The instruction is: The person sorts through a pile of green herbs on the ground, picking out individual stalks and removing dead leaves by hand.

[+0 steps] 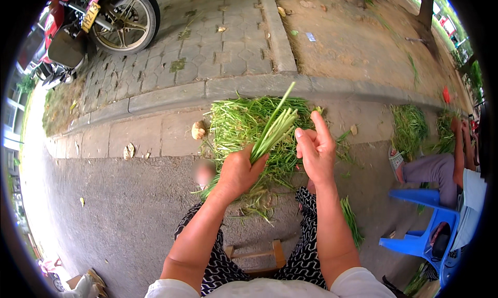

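Observation:
My left hand (239, 169) is closed around a bunch of long green stalks (276, 127), their pale ends fanned up and to the right. One stalk sticks out well past the others. Just right of the bunch, my right hand (317, 155) is raised with the index finger stretched out and the thumb apart; the remaining fingers are partly curled, and I see nothing held in it. Beneath both hands spreads a big heap of green stalks (233, 116), lying on the ground against the kerb. Loose bits trail from the heap toward my feet.
A stone kerb (166, 102) runs beyond the heap. A red motorcycle (111, 23) stands at the far left. At the right, another person sits on a blue plastic chair (433, 220) near more green bundles (410, 129). A wooden stool (279, 254) shows between my legs.

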{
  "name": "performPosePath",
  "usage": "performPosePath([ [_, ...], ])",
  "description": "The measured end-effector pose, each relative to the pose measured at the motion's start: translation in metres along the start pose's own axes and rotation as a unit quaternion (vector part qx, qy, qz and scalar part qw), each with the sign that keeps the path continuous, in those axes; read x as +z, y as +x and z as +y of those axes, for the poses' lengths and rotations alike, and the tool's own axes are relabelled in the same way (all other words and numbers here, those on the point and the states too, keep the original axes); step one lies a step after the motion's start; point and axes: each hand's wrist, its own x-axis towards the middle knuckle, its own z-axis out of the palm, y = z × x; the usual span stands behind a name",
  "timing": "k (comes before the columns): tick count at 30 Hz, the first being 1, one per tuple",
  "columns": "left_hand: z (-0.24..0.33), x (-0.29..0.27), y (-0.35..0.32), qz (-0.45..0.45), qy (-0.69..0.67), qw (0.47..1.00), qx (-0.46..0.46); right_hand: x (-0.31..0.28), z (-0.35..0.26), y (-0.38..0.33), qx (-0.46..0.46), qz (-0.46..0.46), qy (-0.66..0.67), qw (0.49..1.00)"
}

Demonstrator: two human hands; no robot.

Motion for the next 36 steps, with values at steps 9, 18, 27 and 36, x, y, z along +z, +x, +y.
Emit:
performPosePath([
  [9,-0.002,0.003,-0.001,-0.047,-0.021,0.999,0.009,-0.009,0.009,0.002,-0.036,0.017,-0.069,0.997],
  [18,0.003,-0.003,0.003,-0.105,-0.187,0.975,-0.062,-0.007,0.002,0.006,0.044,0.084,0.167,0.981],
  [27,0.009,-0.017,0.002,-0.117,-0.344,0.917,-0.167,-0.030,0.007,0.016,0.139,0.141,0.374,0.906],
  [36,-0.009,-0.035,0.010,0.040,-0.368,0.914,-0.164,-0.059,0.012,0.020,0.116,0.160,0.400,0.895],
])
